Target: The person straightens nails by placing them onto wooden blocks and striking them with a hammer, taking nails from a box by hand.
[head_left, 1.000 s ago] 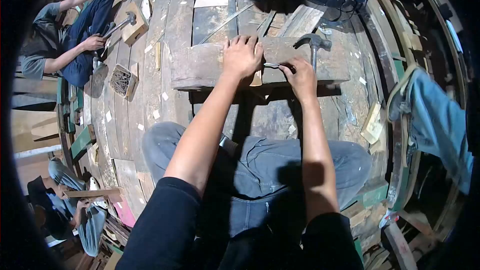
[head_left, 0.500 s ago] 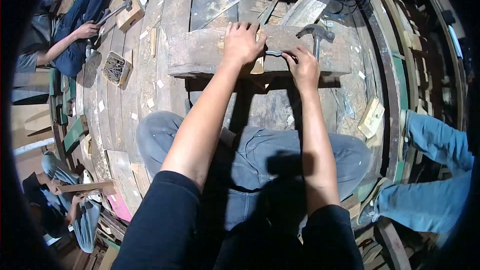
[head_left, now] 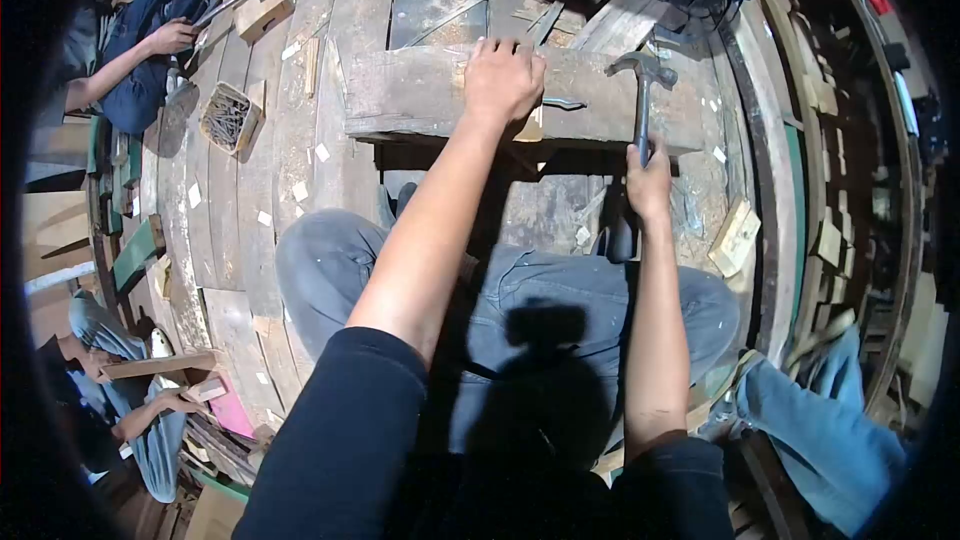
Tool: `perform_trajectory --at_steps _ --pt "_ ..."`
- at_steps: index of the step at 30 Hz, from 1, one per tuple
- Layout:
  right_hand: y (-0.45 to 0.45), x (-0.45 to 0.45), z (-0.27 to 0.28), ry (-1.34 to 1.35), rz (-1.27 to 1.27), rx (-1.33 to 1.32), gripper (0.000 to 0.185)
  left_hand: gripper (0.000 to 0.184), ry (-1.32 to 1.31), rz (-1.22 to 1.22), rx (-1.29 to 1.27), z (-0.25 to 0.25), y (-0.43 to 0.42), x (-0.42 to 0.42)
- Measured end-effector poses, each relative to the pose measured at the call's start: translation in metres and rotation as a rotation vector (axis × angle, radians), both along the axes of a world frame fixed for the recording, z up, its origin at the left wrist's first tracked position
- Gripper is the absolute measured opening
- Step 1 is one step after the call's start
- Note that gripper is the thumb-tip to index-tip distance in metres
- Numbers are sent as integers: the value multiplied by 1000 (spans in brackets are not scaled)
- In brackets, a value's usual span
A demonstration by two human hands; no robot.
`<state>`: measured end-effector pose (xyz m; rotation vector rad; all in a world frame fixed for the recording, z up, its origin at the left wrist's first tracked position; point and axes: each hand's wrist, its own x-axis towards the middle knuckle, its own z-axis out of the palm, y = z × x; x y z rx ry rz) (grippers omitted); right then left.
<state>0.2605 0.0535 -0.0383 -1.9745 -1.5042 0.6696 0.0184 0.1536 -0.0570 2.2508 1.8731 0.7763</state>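
Observation:
My left hand is closed over a small pale wood piece on the thick plank bench. A slim grey metal tool with a wavy shape sticks out to the right of that hand; its exact kind is unclear. My right hand wraps round the handle of a claw hammer. The hammer's head is over the right part of the bench, pointing away from me. My left thumb and part of the wood piece are hidden.
A box of nails stands on the board floor at the left. Beyond it a co-worker's hand holds another hammer by a wood block. At lower left another person holds a wood strip. A wood offcut lies at the right.
My right hand has left the metal tool, moved right and down, and taken hold of the hammer handle. My left hand stays on the wood piece. The person's legs at the right have moved.

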Motion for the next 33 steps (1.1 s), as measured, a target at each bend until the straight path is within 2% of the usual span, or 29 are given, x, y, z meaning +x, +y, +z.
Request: perform_trajectory --at_steps 3,4,5,7,9,11,13,15,20,23,24,27,31,33 --pt "-4 -2 9 13 56 241 27 34 3 12 129 -10 1 -1" --pt "-18 -15 38 551 -35 -53 28 33 1 44 181 -9 0 0" --pt "-31 -36 60 827 -67 -32 23 37 -3 43 113 -8 1 -2" --pt "-59 -63 96 915 -163 -119 19 44 -17 28 -31 -5 0 -1" --pt "-84 -71 96 949 -119 -138 16 44 -31 30 -39 -2 0 1" --pt "-98 -77 86 734 -67 -118 18 44 -29 36 -42 -2 0 -1" --pt "-103 -83 68 345 -57 17 21 46 -23 32 -66 -4 0 -1" --pt "-107 -67 31 188 12 76 24 46 -20 31 -93 0 0 -2" --pt "-106 -76 38 260 40 71 20 48 39 13 -162 6 2 -2" --pt "-104 -82 48 293 -6 -40 26 47 39 21 -144 1 3 -1" --pt "-101 -82 50 308 -10 -123 27 41 9 45 7 -2 0 -1" --pt "-96 -78 42 151 59 151 26 41 -3 51 2 -4 1 -1" --pt "-96 -91 86 315 -15 113 23 42 4 43 -44 -3 0 -1" --pt "-96 -88 78 177 61 120 23 42 -4 56 -17 -2 -1 0"
